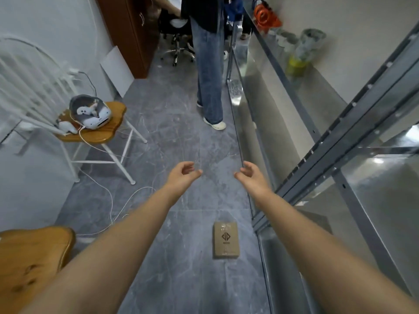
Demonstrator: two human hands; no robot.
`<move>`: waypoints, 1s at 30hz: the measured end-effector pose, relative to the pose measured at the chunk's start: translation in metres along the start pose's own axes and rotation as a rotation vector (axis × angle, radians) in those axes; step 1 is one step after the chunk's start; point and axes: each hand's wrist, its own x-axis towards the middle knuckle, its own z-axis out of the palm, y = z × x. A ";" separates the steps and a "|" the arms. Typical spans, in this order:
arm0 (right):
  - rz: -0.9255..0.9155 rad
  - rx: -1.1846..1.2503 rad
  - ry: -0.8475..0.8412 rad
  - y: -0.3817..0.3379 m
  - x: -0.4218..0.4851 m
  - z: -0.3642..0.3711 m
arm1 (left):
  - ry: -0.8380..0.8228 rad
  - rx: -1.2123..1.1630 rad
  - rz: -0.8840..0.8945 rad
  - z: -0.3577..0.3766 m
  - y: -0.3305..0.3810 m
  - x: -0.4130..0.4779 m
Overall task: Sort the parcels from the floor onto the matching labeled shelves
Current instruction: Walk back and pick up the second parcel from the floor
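A small brown cardboard parcel (226,239) with a dark diamond logo lies flat on the grey floor, close to the foot of the metal shelving (340,141) on the right. Both my arms stretch forward above the floor. My left hand (183,174) hangs open with loosely curled fingers and holds nothing. My right hand (250,174) is likewise open and empty, near the shelf's front edge. The parcel sits below and between my forearms, untouched.
A person in jeans (209,71) stands ahead in the aisle. A white chair (90,130) with a headset on its wooden seat stands at left, white cables trailing on the floor. Another wooden seat (31,261) is at bottom left. Bagged items (303,51) sit on a shelf.
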 end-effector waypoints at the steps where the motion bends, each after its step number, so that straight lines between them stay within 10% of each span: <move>1: 0.008 -0.001 -0.001 0.009 0.002 0.002 | 0.002 0.001 -0.012 0.003 -0.008 0.002; 30: 0.179 -0.048 0.051 0.502 0.205 0.107 | -0.157 0.116 -0.171 0.166 -0.492 0.190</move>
